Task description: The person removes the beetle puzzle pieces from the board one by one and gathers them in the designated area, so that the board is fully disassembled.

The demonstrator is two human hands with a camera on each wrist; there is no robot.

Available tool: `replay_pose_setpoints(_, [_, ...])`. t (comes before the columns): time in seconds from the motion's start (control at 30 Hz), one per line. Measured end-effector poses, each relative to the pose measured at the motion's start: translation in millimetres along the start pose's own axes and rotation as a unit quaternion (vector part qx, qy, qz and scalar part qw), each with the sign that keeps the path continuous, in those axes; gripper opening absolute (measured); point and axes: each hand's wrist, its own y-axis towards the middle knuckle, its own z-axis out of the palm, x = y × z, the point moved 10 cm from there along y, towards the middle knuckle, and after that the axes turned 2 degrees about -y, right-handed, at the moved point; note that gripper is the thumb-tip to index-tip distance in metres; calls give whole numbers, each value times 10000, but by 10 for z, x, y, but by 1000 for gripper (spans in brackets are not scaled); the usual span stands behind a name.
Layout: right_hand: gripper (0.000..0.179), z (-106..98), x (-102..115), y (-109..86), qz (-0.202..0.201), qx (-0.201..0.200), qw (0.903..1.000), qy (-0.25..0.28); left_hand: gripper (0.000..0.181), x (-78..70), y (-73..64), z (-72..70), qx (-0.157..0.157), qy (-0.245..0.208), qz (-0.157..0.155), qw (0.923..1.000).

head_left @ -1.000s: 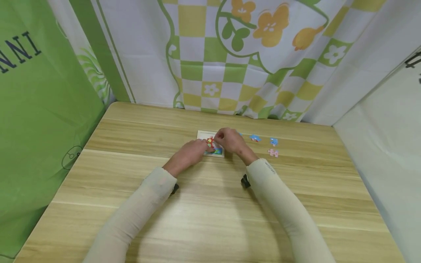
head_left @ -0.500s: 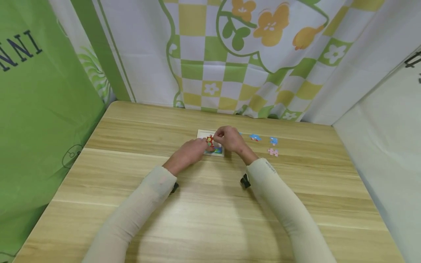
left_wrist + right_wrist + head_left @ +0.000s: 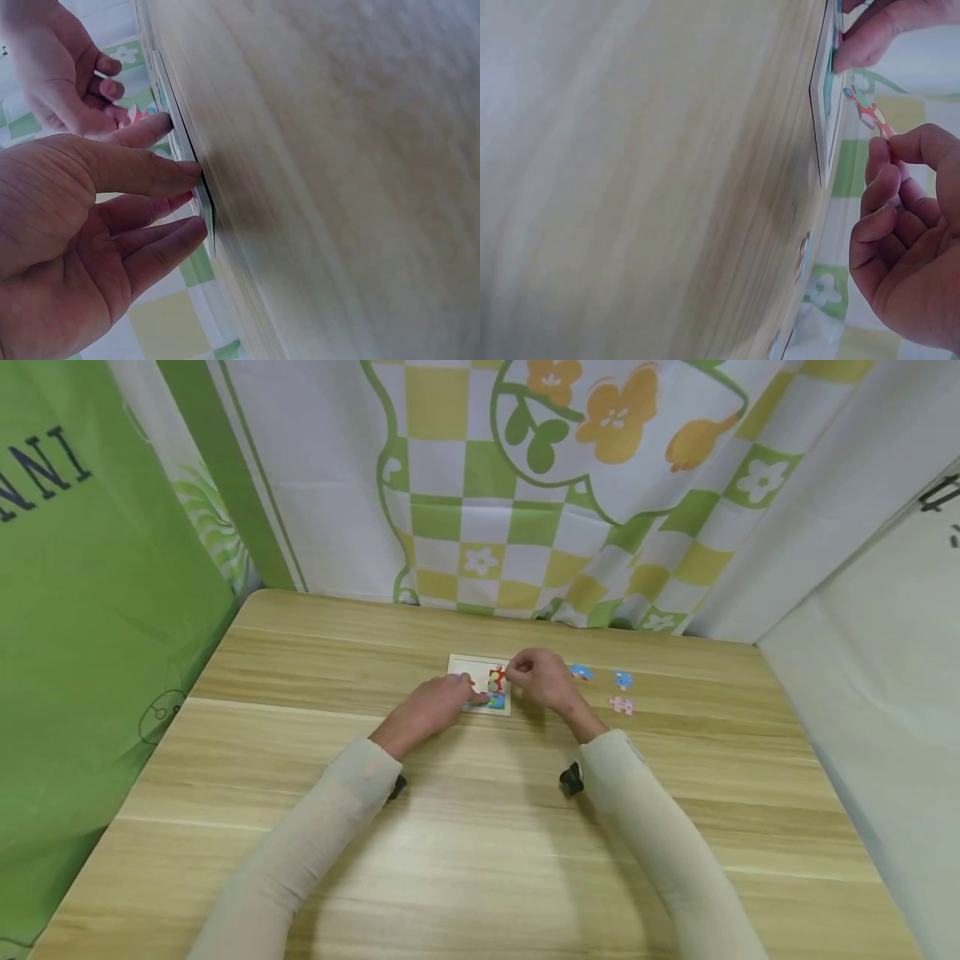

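A small puzzle board (image 3: 468, 658) with a pale frame lies toward the back of the table, with coloured artwork along its near side. My left hand (image 3: 435, 703) rests on its left and near part; in the left wrist view the extended thumb (image 3: 169, 177) and fingertips touch the board's edge. Between thumb and index finger, my right hand (image 3: 547, 681) pinches a red puzzle piece (image 3: 871, 114) by one end. The piece is tilted and held above the board's right side, apart from it in the right wrist view. Part of the board is hidden under my left hand.
Right of the board lie loose puzzle pieces: a blue one (image 3: 581, 672), another blue one (image 3: 623, 679) and a pink one (image 3: 621, 705). A patterned curtain (image 3: 480, 518) hangs behind the wooden table (image 3: 465, 843), with a green cloth (image 3: 90, 635) at the left.
My right hand has shifted to the right, carrying the red puzzle piece from the board's middle toward its right side. My left hand stays nearly where it was.
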Motion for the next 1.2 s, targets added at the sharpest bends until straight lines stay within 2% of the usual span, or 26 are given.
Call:
replay_pose_setpoints(0.37, [17,-172,-289,-231,308,115,9994,48,53,-23,-15,16,-90,-173,45,9998])
replay_pose_setpoints(0.6, [18,-242,-491,-368,462,171,9988,-20,54,-64,-16,37,-153,-9,128,9998])
replay_pose_setpoints(0.9, [19,-460,-668,-438,482,8,9986,-201,54,-76,-30,-3,-210,-129,34,9997])
replay_pose_setpoints(1.2, [22,-614,-820,-453,609,-21,9976,-313,56,-33,-28,-31,-224,1,6,9997])
